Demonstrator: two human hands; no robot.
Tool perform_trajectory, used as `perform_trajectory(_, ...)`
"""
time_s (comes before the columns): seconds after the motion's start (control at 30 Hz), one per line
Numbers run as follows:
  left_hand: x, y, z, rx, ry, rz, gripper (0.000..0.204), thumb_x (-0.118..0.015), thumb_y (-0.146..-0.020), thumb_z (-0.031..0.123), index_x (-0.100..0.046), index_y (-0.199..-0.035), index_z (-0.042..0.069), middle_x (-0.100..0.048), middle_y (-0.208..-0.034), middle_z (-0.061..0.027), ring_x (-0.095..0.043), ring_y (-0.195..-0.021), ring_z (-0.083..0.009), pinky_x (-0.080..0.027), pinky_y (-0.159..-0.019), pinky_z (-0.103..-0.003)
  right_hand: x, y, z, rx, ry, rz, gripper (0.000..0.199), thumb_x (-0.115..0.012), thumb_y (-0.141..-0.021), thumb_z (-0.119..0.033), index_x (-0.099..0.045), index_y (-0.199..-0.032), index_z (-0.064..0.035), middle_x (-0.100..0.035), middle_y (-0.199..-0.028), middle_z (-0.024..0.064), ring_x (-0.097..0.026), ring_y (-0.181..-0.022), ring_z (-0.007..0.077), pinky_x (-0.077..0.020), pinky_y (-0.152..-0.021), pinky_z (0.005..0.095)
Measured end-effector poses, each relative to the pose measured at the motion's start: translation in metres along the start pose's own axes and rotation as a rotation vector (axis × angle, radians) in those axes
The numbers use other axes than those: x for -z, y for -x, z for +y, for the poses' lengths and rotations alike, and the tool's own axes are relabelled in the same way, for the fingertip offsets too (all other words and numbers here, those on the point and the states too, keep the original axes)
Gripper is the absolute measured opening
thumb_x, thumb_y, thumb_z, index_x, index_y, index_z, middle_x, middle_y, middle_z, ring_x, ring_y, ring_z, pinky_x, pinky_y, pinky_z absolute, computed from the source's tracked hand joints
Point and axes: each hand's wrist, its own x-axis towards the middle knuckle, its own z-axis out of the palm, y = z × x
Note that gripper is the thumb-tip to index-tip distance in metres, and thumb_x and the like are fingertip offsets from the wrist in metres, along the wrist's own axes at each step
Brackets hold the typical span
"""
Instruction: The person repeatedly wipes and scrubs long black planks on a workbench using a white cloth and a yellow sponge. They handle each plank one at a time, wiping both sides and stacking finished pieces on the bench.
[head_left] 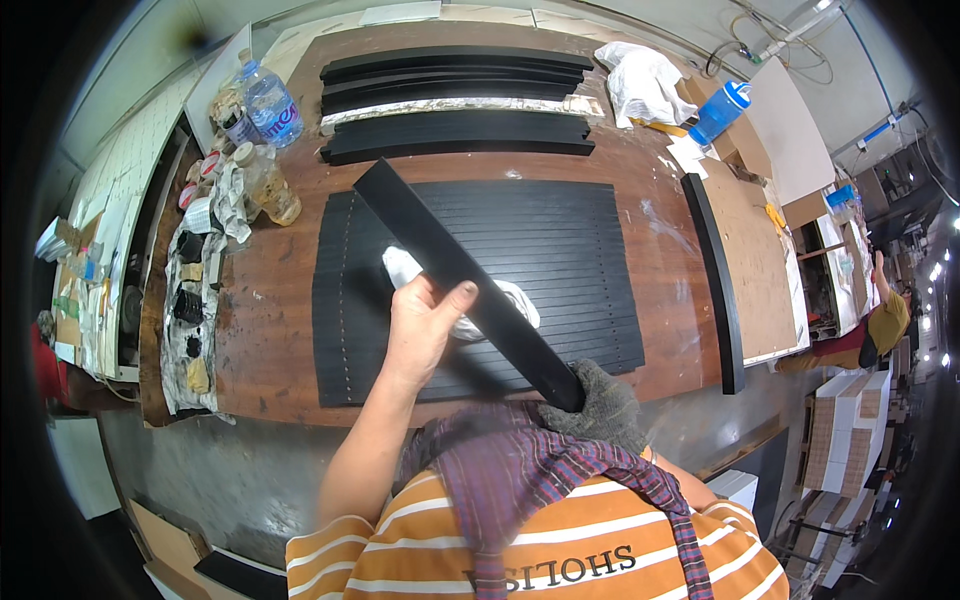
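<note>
A long black board (pixel 455 270) is held up at a slant across the middle of the table. My bare left hand (pixel 418 325) is closed around its middle, thumb on the near edge and fingers hidden behind. A white cloth (pixel 517 303) is bunched under the board at this hand, showing on both sides. Grey knit glove on, my right hand (pixel 597 408) grips the board's lower end close to my body. Beneath lies a row of black slats (pixel 560 240) set side by side, with a line of small marks near each end.
Stacked black boards (pixel 455 135) lie at the far side, and another black board (pixel 715 290) on the right. Bottles (pixel 272 105) and a stained rag strip (pixel 190 330) line the left. A white bag (pixel 640 85) and blue bottle (pixel 718 112) stand far right.
</note>
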Motion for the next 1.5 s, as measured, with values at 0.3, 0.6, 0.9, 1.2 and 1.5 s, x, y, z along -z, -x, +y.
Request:
perform_trajectory(0.3, 0.025, -0.032, -0.083, -0.313, -1.402, -0.249, 0.06, -0.081, -0.076, 0.036, -0.067, -0.131, 0.016, -0.045, -0.153, -0.0167, -0.042, -0.138, -0.0389, -0.038, -0.111, -0.054, 0.02, -0.044, 0.023, 0.277, -0.299, 0.082, 0.047, -0.089, -0.069, -0.026, -0.064, -0.099, -0.0016, -0.066, -0.083, 0.0123, -0.063, -0.077, 0.0247, -0.0515, -0.072, 0.0407)
perform_trajectory(0.6, 0.0, -0.081, 0.023, -0.572, -0.524, 0.275, 0.037, -0.062, -0.086, -0.008, -0.068, -0.121, 0.001, -0.068, -0.117, -0.0161, -0.067, -0.11, -0.0238, -0.055, -0.093, -0.037, 0.034, -0.087, 0.034, 0.213, -1.078, -0.177, 0.036, -0.067, -0.096, -0.031, -0.062, -0.121, -0.0056, -0.07, -0.098, 0.0071, -0.066, -0.083, 0.0157, -0.0563, -0.072, 0.0311)
perform_trajectory(0.9, -0.098, -0.015, -0.022, -0.777, -0.818, -0.304, 0.04, -0.064, -0.08, -0.004, -0.071, -0.118, 0.007, -0.063, -0.133, -0.0138, -0.057, -0.091, -0.0316, -0.053, -0.083, -0.041, 0.039, -0.142, 0.031, 0.318, -1.226, 0.163, 0.037, -0.05, -0.107, -0.024, -0.05, -0.136, -0.001, -0.06, -0.124, 0.0119, -0.059, -0.113, 0.0225, -0.0484, -0.098, 0.0368)
perform_trajectory(1.2, -0.078, -0.077, 0.037, -0.75, -0.711, -0.132, 0.055, -0.052, -0.075, -0.013, -0.075, -0.121, 0.009, -0.066, -0.134, -0.0119, -0.06, -0.113, -0.0312, -0.046, -0.104, -0.039, 0.056, -0.142, 0.004, 0.368, -1.337, 0.136, 0.05, -0.048, -0.104, -0.056, -0.064, -0.119, -0.0106, -0.07, -0.102, 0.0085, -0.069, -0.087, 0.0207, -0.06, -0.071, 0.0359)
perform_trajectory(1.5, 0.002, 0.003, -0.041, -0.251, -0.91, -0.661, 0.028, -0.06, -0.072, -0.009, -0.079, -0.082, 0.01, -0.074, -0.121, -0.0046, -0.06, -0.095, -0.0257, -0.051, -0.086, -0.037, 0.138, -0.134, 0.007, 0.288, -1.59, 0.533, 0.042, -0.052, -0.105, -0.049, -0.065, -0.121, -0.012, -0.065, -0.08, 0.0059, -0.065, -0.068, 0.0176, -0.058, -0.062, 0.0325)
